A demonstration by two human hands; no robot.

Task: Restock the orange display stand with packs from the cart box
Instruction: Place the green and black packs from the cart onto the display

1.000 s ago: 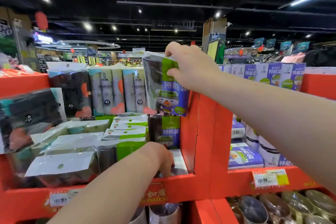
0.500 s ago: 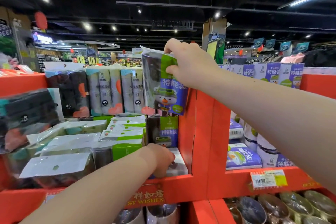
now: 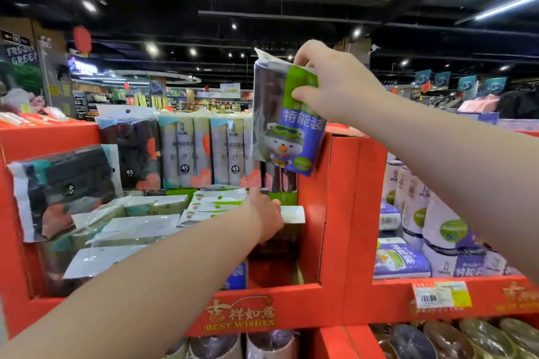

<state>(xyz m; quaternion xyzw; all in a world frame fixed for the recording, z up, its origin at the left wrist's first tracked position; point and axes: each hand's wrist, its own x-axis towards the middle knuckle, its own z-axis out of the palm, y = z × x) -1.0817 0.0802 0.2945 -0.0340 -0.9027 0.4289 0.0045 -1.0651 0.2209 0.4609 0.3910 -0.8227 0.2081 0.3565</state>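
Upper centre of frame: right hand (image 3: pixel 335 81) fingers pinch pack (image 3: pixel 287 125) by its top; looks light, soft, slippery film; left hand (image 3: pixel 262 217) fingers hidden in stand (image 3: pixel 291 297), can't tell.

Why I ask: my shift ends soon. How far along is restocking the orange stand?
Done: the orange stand already holds many packs in its left compartment. In hand: the right hand grips a purple-green pack above it, while the left hand reaches to a standing pack inside. To do: a bare gap at its front right corner; the cart box is out of view.
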